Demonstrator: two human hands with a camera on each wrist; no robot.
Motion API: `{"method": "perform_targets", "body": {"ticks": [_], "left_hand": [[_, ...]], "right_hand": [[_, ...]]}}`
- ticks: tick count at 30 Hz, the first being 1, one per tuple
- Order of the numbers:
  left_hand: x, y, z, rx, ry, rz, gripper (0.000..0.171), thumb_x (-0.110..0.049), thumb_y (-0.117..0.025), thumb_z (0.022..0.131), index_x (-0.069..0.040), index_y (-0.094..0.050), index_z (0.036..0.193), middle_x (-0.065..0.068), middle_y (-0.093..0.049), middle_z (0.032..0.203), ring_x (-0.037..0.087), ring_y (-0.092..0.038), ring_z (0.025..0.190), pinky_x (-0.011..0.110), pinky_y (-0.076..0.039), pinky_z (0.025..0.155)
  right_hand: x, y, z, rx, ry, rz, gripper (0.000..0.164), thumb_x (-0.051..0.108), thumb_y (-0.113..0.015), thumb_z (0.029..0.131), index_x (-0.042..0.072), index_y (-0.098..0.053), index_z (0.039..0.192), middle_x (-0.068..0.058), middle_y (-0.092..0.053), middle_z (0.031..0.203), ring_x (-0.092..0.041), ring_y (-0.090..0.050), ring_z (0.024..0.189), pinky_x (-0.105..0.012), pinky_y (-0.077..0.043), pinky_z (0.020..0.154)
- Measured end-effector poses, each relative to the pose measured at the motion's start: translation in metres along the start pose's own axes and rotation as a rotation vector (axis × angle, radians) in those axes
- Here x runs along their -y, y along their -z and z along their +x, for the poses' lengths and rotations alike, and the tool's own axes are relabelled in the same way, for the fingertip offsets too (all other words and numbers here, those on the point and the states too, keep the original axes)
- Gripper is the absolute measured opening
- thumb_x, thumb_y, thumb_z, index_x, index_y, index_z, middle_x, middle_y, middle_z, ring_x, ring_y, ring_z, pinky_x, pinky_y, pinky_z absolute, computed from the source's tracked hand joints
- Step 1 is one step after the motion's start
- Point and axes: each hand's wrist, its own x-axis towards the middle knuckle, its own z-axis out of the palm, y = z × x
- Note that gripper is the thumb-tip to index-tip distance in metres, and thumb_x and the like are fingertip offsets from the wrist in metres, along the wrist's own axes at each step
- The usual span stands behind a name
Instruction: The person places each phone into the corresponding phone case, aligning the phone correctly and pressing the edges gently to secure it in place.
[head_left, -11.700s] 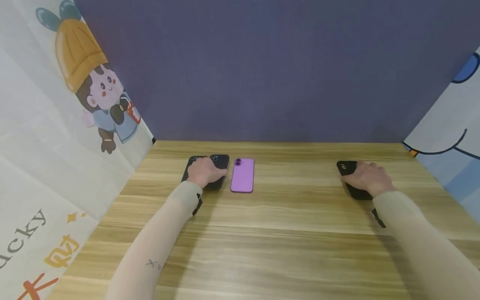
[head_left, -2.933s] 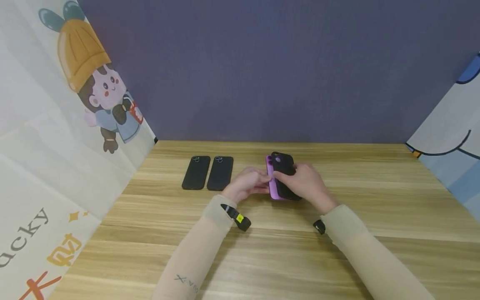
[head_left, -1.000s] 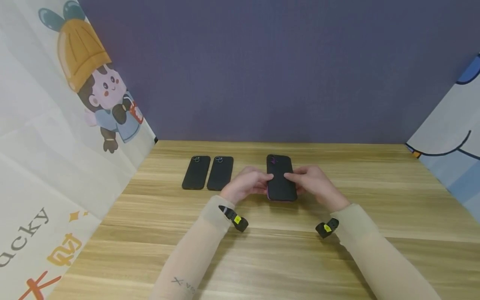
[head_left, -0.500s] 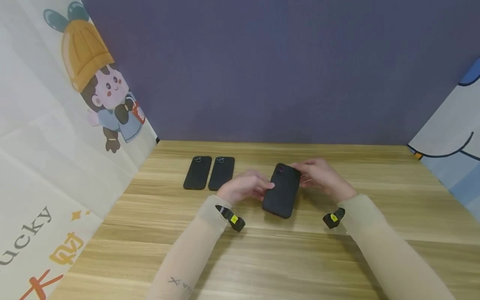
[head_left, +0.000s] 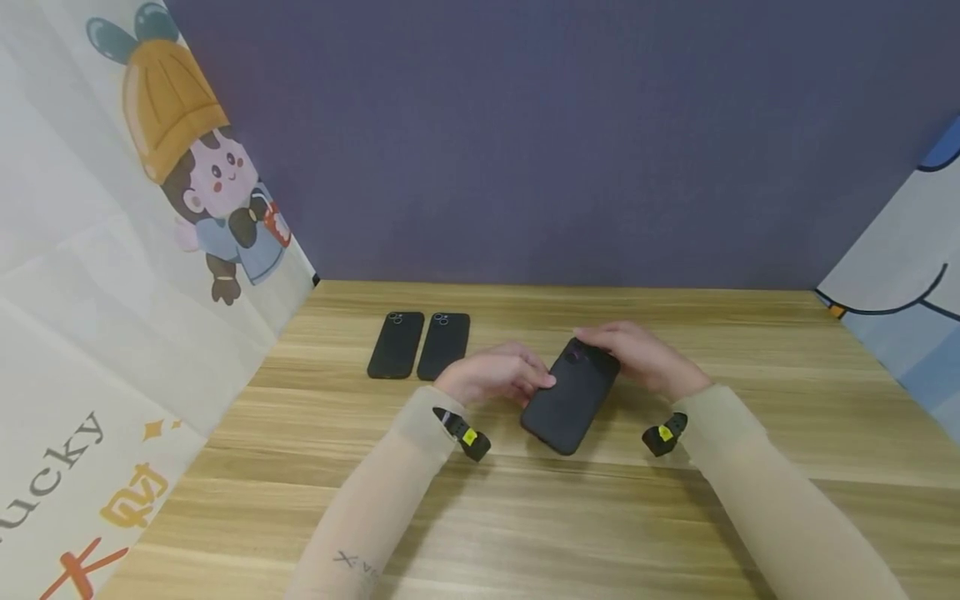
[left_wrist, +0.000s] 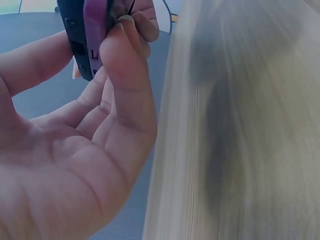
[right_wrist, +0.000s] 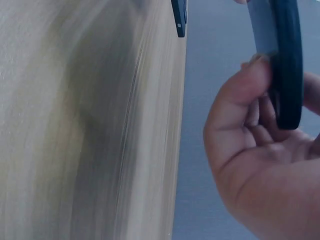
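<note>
My left hand point(head_left: 495, 375) and right hand point(head_left: 645, 358) hold a black phone case point(head_left: 572, 400) over the table, tilted with its camera end to the upper right. In the left wrist view a purple phone point(left_wrist: 95, 30) shows along the case's edge, partly inside it. There the left thumb and fingers pinch the lower end. The right wrist view shows my right thumb and curled fingers gripping the case's camera-end corner. Some right fingers are hidden behind the case in the head view.
Two black phones or cases point(head_left: 395, 345) lie side by side at the back left of the wooden table point(head_left: 525, 533). A dark blue panel point(head_left: 555, 142) stands along the back edge. White printed sheets point(head_left: 112, 250) flank the sides.
Earlier, the purple phone lay on the table and the case was at the right. The two were brought together; over the last second they tilted clockwise and came nearer, the right hand shifting to the top corner.
</note>
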Motion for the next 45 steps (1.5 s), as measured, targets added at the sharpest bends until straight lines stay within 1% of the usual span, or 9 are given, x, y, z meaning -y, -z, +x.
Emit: {"method": "perform_targets", "body": {"ticks": [6, 14, 19, 23, 29, 32, 38, 41, 45], "left_hand": [[-0.006, -0.001, 0.001, -0.020, 0.009, 0.020, 0.019, -0.007, -0.062, 0.097, 0.008, -0.070, 0.104, 0.007, -0.073, 0.085, 0.019, -0.069, 0.074, 0.032, -0.057, 0.070], [-0.009, -0.002, 0.004, -0.101, -0.006, 0.055, 0.020, -0.006, -0.061, 0.096, 0.010, -0.070, 0.106, 0.004, -0.070, 0.082, 0.015, -0.066, 0.073, 0.029, -0.055, 0.073], [-0.010, -0.003, 0.003, -0.123, -0.002, 0.052, 0.014, -0.006, -0.062, 0.096, 0.005, -0.070, 0.100, 0.003, -0.070, 0.082, 0.014, -0.066, 0.073, 0.028, -0.054, 0.072], [-0.009, -0.001, 0.002, -0.126, -0.005, 0.040, 0.008, -0.006, -0.064, 0.095, 0.000, -0.069, 0.094, 0.003, -0.069, 0.082, 0.015, -0.066, 0.074, 0.029, -0.054, 0.074], [-0.007, 0.005, -0.002, -0.123, -0.041, -0.016, 0.015, -0.007, -0.061, 0.098, 0.004, -0.069, 0.103, 0.007, -0.073, 0.088, 0.019, -0.070, 0.082, 0.034, -0.056, 0.083], [-0.007, 0.008, -0.003, -0.122, -0.048, -0.039, 0.020, -0.008, -0.060, 0.099, 0.007, -0.069, 0.109, 0.007, -0.074, 0.089, 0.019, -0.071, 0.084, 0.036, -0.056, 0.085], [-0.005, 0.011, -0.003, -0.141, -0.054, -0.115, 0.026, -0.012, -0.060, 0.100, 0.007, -0.069, 0.116, 0.004, -0.073, 0.089, 0.016, -0.069, 0.083, 0.033, -0.055, 0.086], [-0.004, 0.012, -0.003, -0.144, -0.066, -0.174, 0.025, -0.013, -0.058, 0.102, 0.005, -0.068, 0.114, 0.000, -0.064, 0.079, 0.012, -0.059, 0.073, 0.031, -0.052, 0.079], [-0.001, 0.014, -0.006, -0.149, -0.073, -0.211, 0.025, -0.014, -0.058, 0.102, 0.004, -0.067, 0.116, 0.002, -0.061, 0.078, 0.014, -0.054, 0.068, 0.031, -0.047, 0.071]], "right_hand": [[-0.002, 0.001, 0.000, 0.018, 0.009, 0.045, 0.045, 0.031, -0.053, 0.107, -0.010, -0.065, 0.119, -0.006, -0.067, 0.106, -0.016, -0.064, 0.092, -0.030, -0.055, 0.080], [-0.001, -0.002, -0.003, -0.075, -0.015, 0.084, 0.034, 0.030, -0.059, 0.104, -0.002, -0.070, 0.106, -0.004, -0.065, 0.097, -0.016, -0.062, 0.086, -0.030, -0.054, 0.075], [-0.003, -0.002, -0.004, -0.084, -0.003, 0.095, 0.033, 0.031, -0.059, 0.104, 0.001, -0.071, 0.100, -0.003, -0.066, 0.094, -0.016, -0.062, 0.084, -0.031, -0.053, 0.075], [-0.007, 0.000, -0.004, -0.042, 0.025, 0.124, 0.031, 0.033, -0.057, 0.105, 0.006, -0.072, 0.099, -0.002, -0.066, 0.096, -0.015, -0.062, 0.086, -0.030, -0.054, 0.076], [-0.013, 0.010, -0.010, 0.026, 0.016, 0.153, 0.033, 0.037, -0.058, 0.104, 0.008, -0.073, 0.097, -0.003, -0.064, 0.074, -0.015, -0.061, 0.062, -0.030, -0.054, 0.059], [-0.015, 0.014, -0.012, 0.040, 0.002, 0.155, 0.033, 0.037, -0.058, 0.104, 0.008, -0.072, 0.097, -0.004, -0.063, 0.072, -0.014, -0.060, 0.061, -0.029, -0.054, 0.059], [-0.016, 0.012, -0.012, 0.008, 0.043, 0.219, 0.032, 0.030, -0.056, 0.106, 0.009, -0.071, 0.088, -0.002, -0.063, 0.067, -0.011, -0.059, 0.059, -0.023, -0.051, 0.056], [-0.016, 0.012, -0.013, -0.025, 0.066, 0.244, 0.034, 0.029, -0.054, 0.107, 0.011, -0.071, 0.082, 0.000, -0.061, 0.064, -0.009, -0.057, 0.056, -0.022, -0.049, 0.054], [-0.016, 0.013, -0.016, -0.079, 0.079, 0.313, 0.036, 0.027, -0.054, 0.107, 0.011, -0.070, 0.078, 0.001, -0.059, 0.064, -0.009, -0.055, 0.055, -0.021, -0.046, 0.053]]}}
